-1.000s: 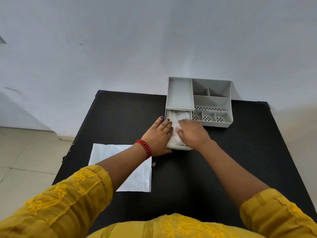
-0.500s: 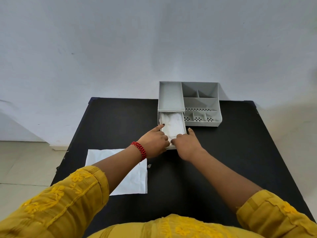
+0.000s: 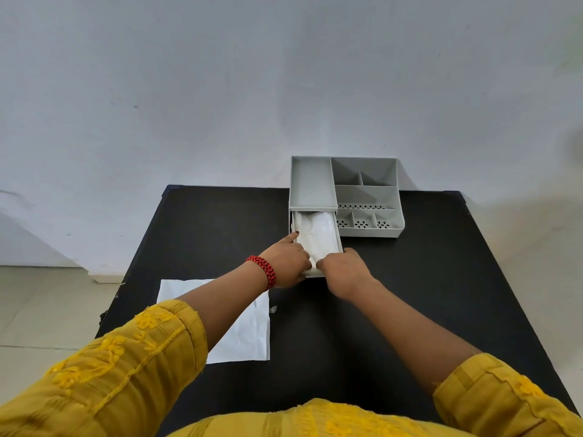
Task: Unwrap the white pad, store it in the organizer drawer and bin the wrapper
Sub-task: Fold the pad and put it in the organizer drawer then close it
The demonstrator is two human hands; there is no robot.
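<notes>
Head view shows the white pad [image 3: 316,232] lying in the open organizer drawer [image 3: 315,272], left hand [image 3: 288,267] and right hand [image 3: 342,269] curled on its front; push evenly, fingers clear.

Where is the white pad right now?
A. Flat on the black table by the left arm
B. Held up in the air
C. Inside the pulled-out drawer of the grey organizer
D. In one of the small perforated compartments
C: the white pad lies in the open drawer of the grey organizer, with both hands at the drawer's near end.
</notes>
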